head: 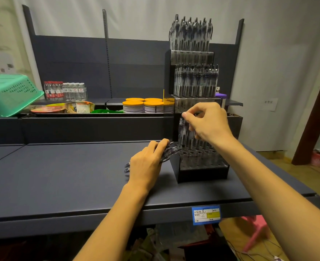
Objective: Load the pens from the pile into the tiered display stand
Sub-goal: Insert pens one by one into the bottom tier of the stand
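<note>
A tall tiered display stand stands on the dark shelf at the right. Its top tier and middle tier are packed with upright clear-barrelled pens. The bottom tier shows rows of open round holes. My right hand pinches a few pens upright over the back left holes of the bottom tier. My left hand lies over a small pile of pens on the shelf just left of the stand, fingers curled round them; pen tips stick out at the hand's left.
The dark shelf surface stretches left of the stand, with a blue price label on its front edge. Behind, a higher shelf holds orange-lidded jars, water bottles, snack packs and a green basket. A pink stool stands on the floor below right.
</note>
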The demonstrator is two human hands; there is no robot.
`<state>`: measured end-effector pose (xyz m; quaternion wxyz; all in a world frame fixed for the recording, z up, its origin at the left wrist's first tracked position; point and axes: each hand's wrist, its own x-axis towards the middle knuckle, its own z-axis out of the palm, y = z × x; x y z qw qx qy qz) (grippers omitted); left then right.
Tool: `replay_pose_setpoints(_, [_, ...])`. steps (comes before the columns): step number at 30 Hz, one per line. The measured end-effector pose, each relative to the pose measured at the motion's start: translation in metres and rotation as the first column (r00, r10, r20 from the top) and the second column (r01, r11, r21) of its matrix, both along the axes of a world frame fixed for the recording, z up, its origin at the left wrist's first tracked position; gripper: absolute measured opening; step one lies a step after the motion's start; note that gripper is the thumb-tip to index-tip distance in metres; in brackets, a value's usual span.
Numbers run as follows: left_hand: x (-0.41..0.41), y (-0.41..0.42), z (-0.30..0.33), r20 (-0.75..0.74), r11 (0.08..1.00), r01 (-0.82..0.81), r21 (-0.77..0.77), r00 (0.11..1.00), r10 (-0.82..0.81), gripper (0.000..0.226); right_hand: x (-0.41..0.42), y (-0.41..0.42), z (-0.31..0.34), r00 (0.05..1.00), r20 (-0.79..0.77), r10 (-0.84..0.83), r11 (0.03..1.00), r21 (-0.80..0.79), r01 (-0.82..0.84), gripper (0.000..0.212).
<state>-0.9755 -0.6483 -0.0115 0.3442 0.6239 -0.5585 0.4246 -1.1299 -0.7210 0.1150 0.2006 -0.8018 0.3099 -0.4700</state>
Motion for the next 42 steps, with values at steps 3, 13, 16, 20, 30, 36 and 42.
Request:
replay_pose_setpoints(3, [0.001, 0.000, -0.001, 0.001, 1.000, -0.002, 0.007, 1.000, 0.002, 0.051, 0.000, -0.002, 0.003, 0.999, -0.032, -0.012, 0.999, 0.029, 0.013, 0.012])
replay_pose_setpoints(13, [-0.001, 0.002, 0.001, 0.018, 1.000, 0.013, -0.009, 1.000, -0.012, 0.050, -0.006, -0.001, 0.011, 0.995, -0.084, 0.057, 0.986, 0.158, -0.043, 0.014])
replay_pose_setpoints(16, [-0.001, 0.001, 0.002, 0.012, 1.000, 0.029, -0.004, 1.000, -0.029, 0.053, -0.003, 0.001, 0.006, 0.983, -0.178, 0.051, 0.996, 0.082, -0.037, 0.014])
replay_pose_setpoints(20, [-0.001, 0.002, 0.002, 0.013, 0.999, 0.040, -0.005, 0.999, -0.040, 0.053, 0.001, 0.000, -0.005, 0.985, -0.173, -0.002, 1.000, 0.028, 0.007, 0.015])
replay_pose_setpoints(30, [0.000, 0.002, 0.002, -0.013, 0.998, 0.048, -0.033, 0.999, -0.049, 0.051, -0.008, 0.020, -0.020, 0.959, -0.273, 0.076, 0.997, -0.003, -0.080, 0.020])
replay_pose_setpoints(36, [0.001, 0.002, 0.002, 0.000, 0.997, 0.066, -0.033, 0.998, -0.066, 0.052, -0.014, 0.021, -0.030, 0.912, -0.374, 0.167, 0.982, 0.143, -0.121, 0.019])
replay_pose_setpoints(42, [0.002, 0.000, 0.000, -0.001, 0.996, 0.081, -0.032, 0.997, -0.081, 0.050, -0.013, 0.024, -0.031, 0.910, -0.371, 0.186, 0.974, 0.191, -0.122, 0.020])
